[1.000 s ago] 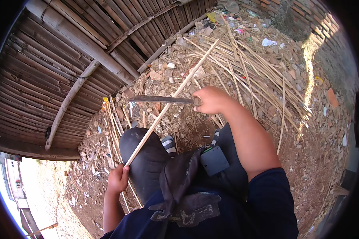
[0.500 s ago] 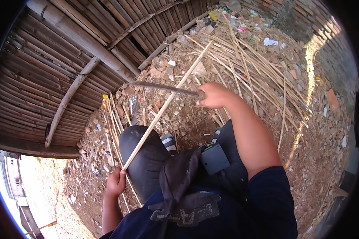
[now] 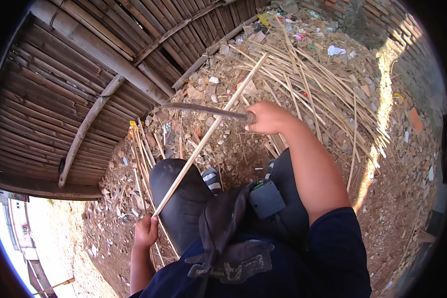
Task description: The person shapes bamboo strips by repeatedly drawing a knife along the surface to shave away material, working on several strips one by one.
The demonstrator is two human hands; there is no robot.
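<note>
I have the person's left hand [image 3: 146,231] low on my side of the view, beside the left knee [image 3: 173,181], its fingers wrapped around the near end of a long pale strip [image 3: 191,159]. That strip runs slantwise past the knee and away to the right, its far end showing against the pile of similar strips [image 3: 328,94] on the ground [image 3: 387,233].

The right hand [image 3: 269,119] is closed around the handle of a long, dark knife [image 3: 198,108], held out in front of the legs with its tip pointing left. I see the blade cross the strip well up its length, but from here I cannot tell whether the two touch.

The loose pile spreads over the ground's far right part, toward the edge along the brick wall [image 3: 377,17]. More strips [image 3: 143,149] stand or lean in a narrow bundle just left of the knee, near the ground's left edge, where a slatted bamboo wall [image 3: 44,119] curves through my lens.

On the lap I make out a dark box [image 3: 266,199]; below the knees, a striped sandal [image 3: 211,180]. A white scrap [image 3: 336,50] lies beyond the pile.
</note>
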